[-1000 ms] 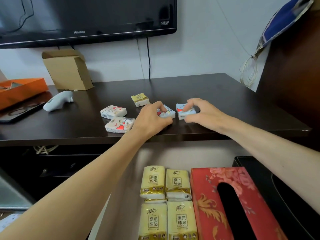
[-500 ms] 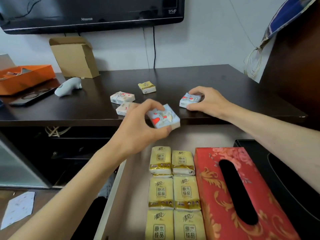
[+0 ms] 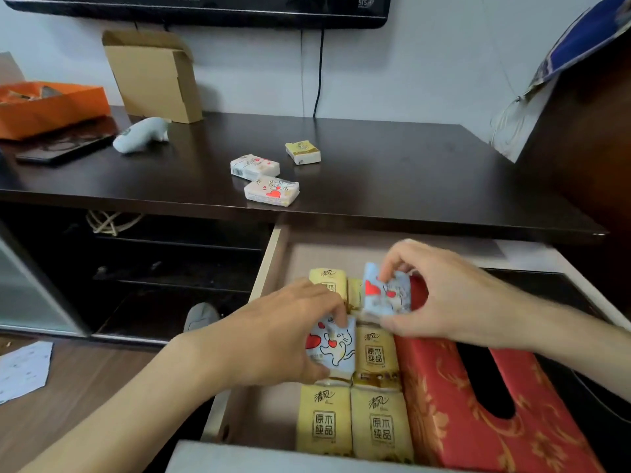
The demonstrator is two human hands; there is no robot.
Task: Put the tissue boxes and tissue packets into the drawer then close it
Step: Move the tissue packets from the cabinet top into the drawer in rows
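The drawer (image 3: 268,264) is pulled open below the dark cabinet top. Inside lie several yellow tissue packets (image 3: 381,426) and a red floral tissue box (image 3: 478,435). My left hand (image 3: 273,336) holds a blue cat-print packet (image 3: 333,349) flat over the yellow packets. My right hand (image 3: 454,298) grips a second blue packet (image 3: 386,295), tilted on edge, just above the yellow row beside the red box. On the cabinet top (image 3: 409,186) lie two pink-white packets (image 3: 271,191), (image 3: 254,166) and one small yellow packet (image 3: 303,151).
At the back left of the cabinet top are a cardboard box (image 3: 153,75), an orange box (image 3: 47,105), a pale grey device (image 3: 141,134) and a black flat item (image 3: 65,148). A TV (image 3: 205,8) hangs above. Open dark shelves sit left of the drawer.
Both hands lifted their blue packets off the cabinet top and brought them down into the drawer. The view tilted downward with them.
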